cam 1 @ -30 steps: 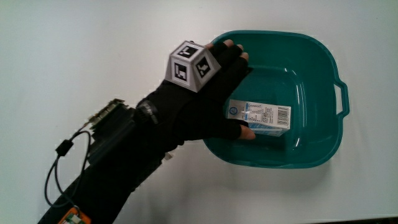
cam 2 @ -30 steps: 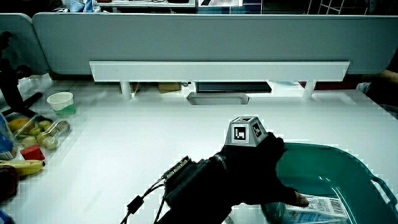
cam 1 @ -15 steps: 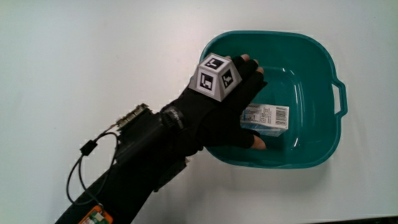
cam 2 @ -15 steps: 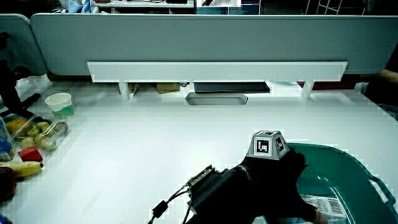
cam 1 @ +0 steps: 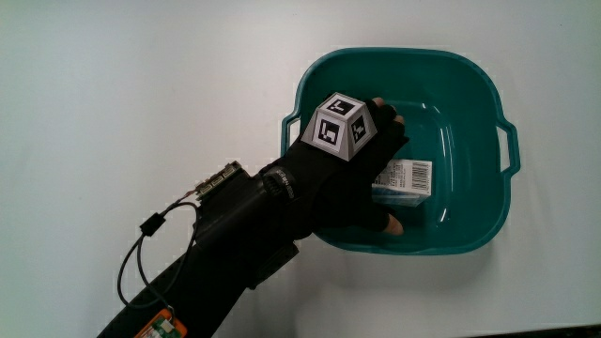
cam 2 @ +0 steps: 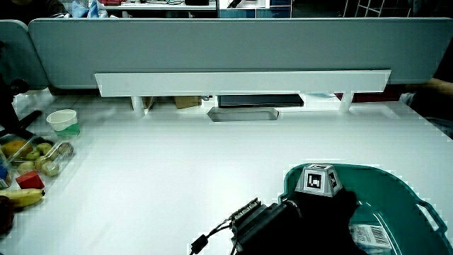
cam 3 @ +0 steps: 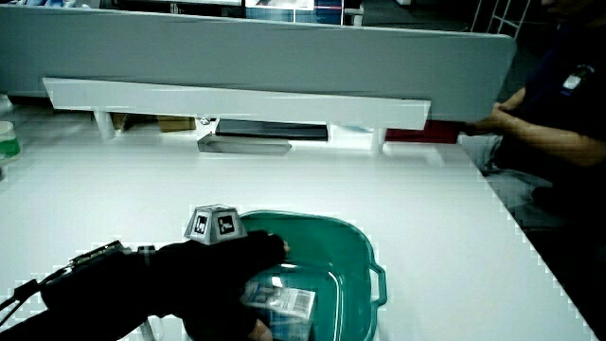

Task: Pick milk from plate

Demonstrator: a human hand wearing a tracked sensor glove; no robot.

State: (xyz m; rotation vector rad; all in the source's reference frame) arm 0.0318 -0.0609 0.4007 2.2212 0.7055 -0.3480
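Note:
A white and blue milk carton (cam 1: 410, 176) lies on its side on the floor of a teal plastic basin (cam 1: 488, 103); no plate is in view. The gloved hand (cam 1: 376, 169) reaches down into the basin and covers the carton's end nearest the forearm. Its fingers (cam 1: 386, 114) stretch past the carton's edge farther from the person, and the thumb (cam 1: 394, 225) sits nearer the person than the carton, so the hand spans it without clasping. Both side views show the hand (cam 2: 322, 212) (cam 3: 227, 279) low over the carton (cam 2: 371, 235) (cam 3: 284, 303) inside the basin (cam 2: 396, 177) (cam 3: 350, 237).
A pale cup (cam 2: 64, 122), a container of fruit (cam 2: 35, 152) and a banana (cam 2: 21, 198) sit at one table edge. A white raised shelf (cam 2: 241, 81) and a dark tray (cam 2: 243, 114) stand by the low partition (cam 2: 212, 42).
The hand has moved deeper into the basin and now covers more of the milk carton. The carton still lies in the same spot on the basin floor.

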